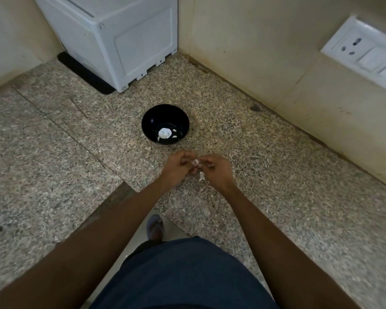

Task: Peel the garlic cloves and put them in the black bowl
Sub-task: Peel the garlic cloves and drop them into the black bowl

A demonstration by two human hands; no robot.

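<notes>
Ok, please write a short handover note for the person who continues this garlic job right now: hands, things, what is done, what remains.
Left hand and right hand: both pinch one garlic clove between them, above the speckled stone counter, in front of the black bowl.
Bowl: stands on the counter beyond the hands; it holds a white garlic piece and small bits beside it.
A scrap of peel shows under the hands.
Done: some garlic is in the bowl.
Left: finish peeling this clove and drop it in the bowl. Whether more cloves wait is not visible.

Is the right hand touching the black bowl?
Apart. The head view shows bare countertop between the right hand and the black bowl.
</notes>
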